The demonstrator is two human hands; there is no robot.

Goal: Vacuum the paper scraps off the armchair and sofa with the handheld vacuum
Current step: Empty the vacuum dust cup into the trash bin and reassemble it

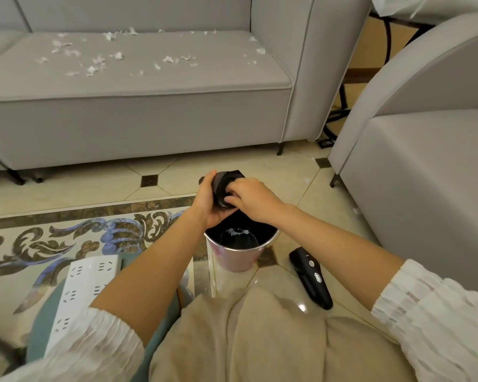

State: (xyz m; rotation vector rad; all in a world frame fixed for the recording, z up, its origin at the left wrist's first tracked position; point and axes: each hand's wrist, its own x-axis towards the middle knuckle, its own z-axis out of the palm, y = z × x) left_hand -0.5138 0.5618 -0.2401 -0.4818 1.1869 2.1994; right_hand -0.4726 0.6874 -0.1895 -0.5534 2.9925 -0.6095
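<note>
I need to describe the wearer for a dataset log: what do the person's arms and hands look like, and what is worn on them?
Both forearms are bare. Each arm has a white, gathered, crinkly sleeve pushed up near the elbow: left sleeve, right sleeve. No gloves, rings, watch or bracelets show on the left hand or right hand.

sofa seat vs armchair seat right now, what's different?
The sofa seat is strewn with white paper scraps; the armchair seat shows none on the part in view. The sofa seat is seen almost whole from the front, while the armchair seat is cut by the frame edge, with its curved arm rising over it. Both are light grey upholstery on dark legs.
</note>
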